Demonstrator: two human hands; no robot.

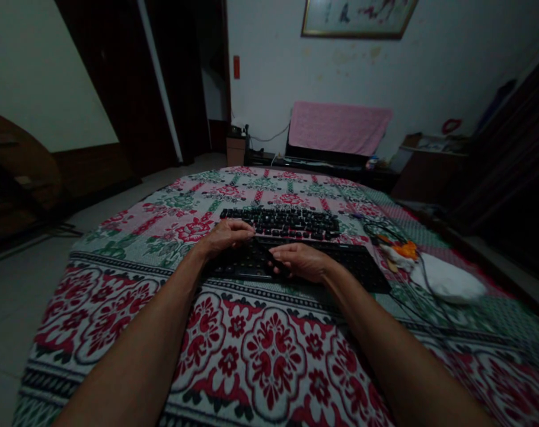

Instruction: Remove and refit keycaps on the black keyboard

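Observation:
A black keyboard lies across the bedspread, its keycap area looking bare of caps. Behind it, loose black keycaps are laid out in rows. My right hand is closed around a dark slender object, slanting over the keyboard; its kind is too dark to tell. My left hand hovers above the keyboard's left part, fingers pinched near the far end of that object. Whatever sits between the left fingertips is too small and dark to make out.
On the right of the patterned bedspread lie a white bundle, an orange cloth-like item and dark cables. Beyond the bed stands a low cabinet with a pink towel draped over a dark panel.

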